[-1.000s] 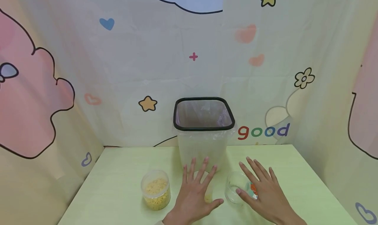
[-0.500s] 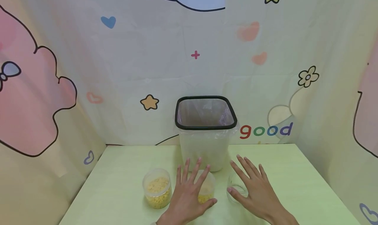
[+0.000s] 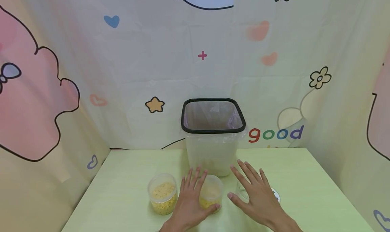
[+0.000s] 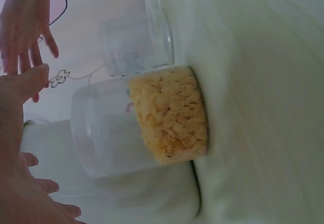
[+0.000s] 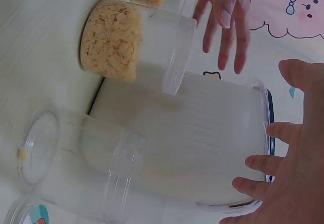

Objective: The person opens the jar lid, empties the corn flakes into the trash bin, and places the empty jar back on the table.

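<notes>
A person's left hand (image 3: 190, 203) and right hand (image 3: 259, 199) hover with fingers spread, each grip wide apart and holding nothing, over a pale green table (image 3: 122, 184). Just off the left hand, at 2 o'clock in the head view, stands an upright clear jar of yellow flakes (image 3: 211, 189), its contents reaching roughly halfway up the wall. A see-through jar (image 5: 81, 163) stands upright at 9 o'clock from the right hand, partly hidden behind its thumb and fingers; neither hand touches a jar in the wrist views. At 3 o'clock, a round printed lid (image 3: 276, 194) peeks out from behind the right hand. A second flake jar (image 3: 163, 198) sits at 10 o'clock from the left hand. Beyond both hands, at 12 o'clock, rises a whitish bin (image 3: 213, 154) with a black rim (image 3: 213, 131) and a clear liner bag (image 3: 210, 111), set before a curtain (image 3: 137, 56) printed with hearts, stars and the word "good."
</notes>
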A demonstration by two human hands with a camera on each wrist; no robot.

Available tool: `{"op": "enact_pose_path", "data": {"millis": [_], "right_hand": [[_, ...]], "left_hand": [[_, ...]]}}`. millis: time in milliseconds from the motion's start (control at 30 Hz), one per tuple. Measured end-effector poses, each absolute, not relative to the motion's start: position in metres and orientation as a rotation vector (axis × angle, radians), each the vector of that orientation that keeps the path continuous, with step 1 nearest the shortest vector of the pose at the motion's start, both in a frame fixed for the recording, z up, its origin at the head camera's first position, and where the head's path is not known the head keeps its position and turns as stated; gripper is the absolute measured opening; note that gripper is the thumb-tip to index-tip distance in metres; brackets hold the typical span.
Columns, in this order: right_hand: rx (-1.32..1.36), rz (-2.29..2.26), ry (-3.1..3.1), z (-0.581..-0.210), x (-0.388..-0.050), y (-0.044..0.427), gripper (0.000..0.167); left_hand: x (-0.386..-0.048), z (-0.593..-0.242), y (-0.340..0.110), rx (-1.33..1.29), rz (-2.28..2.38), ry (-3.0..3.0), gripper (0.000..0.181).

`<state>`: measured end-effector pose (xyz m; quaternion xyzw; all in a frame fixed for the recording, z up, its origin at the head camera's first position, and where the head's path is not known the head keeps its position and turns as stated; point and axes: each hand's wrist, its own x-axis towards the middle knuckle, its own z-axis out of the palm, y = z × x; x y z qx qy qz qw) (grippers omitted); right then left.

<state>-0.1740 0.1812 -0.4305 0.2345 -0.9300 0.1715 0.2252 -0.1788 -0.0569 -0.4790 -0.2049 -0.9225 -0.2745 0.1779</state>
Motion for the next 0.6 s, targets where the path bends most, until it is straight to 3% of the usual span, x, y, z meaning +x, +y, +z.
{"op": "enact_pose_path", "data": {"millis": [600], "right_hand": [[0.656, 0.489, -2.545, -0.431, -0.173, 0.176, 0.076]], "left_hand": [[-0.201, -0.506, -0.060, -0.409, -1.739, -2.542, 0.126]]}}
